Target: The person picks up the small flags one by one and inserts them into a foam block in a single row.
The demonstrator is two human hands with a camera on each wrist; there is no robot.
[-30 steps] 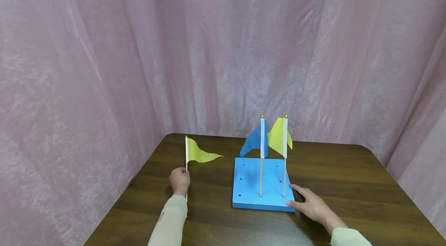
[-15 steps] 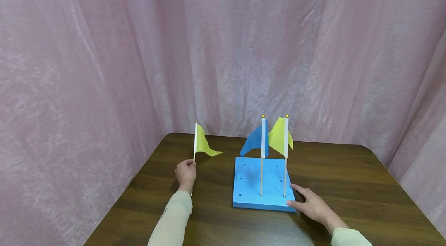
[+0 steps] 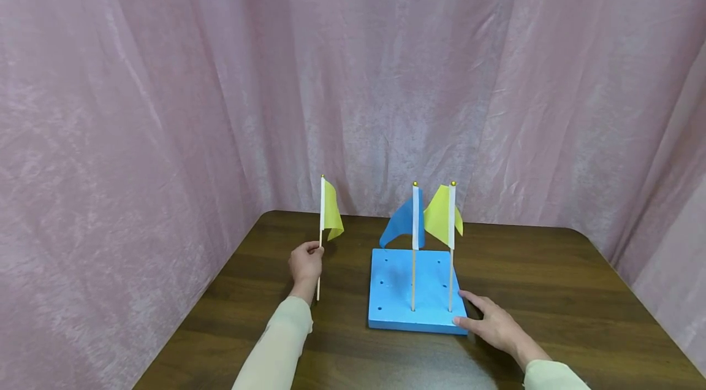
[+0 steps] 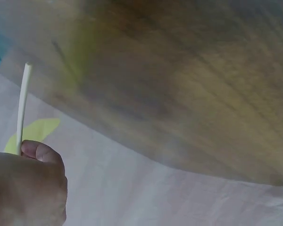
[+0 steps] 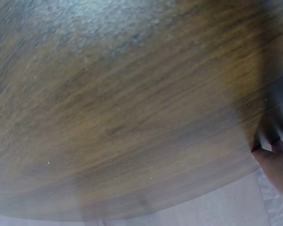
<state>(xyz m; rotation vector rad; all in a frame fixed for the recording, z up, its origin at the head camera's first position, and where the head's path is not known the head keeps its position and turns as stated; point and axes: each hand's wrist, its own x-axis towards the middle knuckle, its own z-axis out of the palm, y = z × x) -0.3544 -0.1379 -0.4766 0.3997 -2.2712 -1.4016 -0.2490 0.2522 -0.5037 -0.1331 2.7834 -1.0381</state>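
My left hand [image 3: 306, 264] grips the thin stick of a small yellow flag [image 3: 331, 211], held upright above the table, left of a blue foam board [image 3: 394, 304]. In the left wrist view the stick [image 4: 22, 106] rises from my fist [image 4: 28, 186]. A blue flag [image 3: 404, 221] and a second yellow flag [image 3: 439, 216] stand upright in holes near the board's front edge. My right hand [image 3: 488, 322] rests with straight fingers against the board's front right corner. The right wrist view shows mostly blurred tabletop and a bit of my fingers [image 5: 278, 167].
The dark wooden table [image 3: 551, 292] is closed in by pink curtains [image 3: 165, 102] at the back and both sides. Several open holes [image 3: 383, 283] dot the board's left part.
My left hand has lifted the yellow flag and carried it right toward the board; its cloth, which stuck out sideways, now hangs folded by the stick. The right hand has stayed put.
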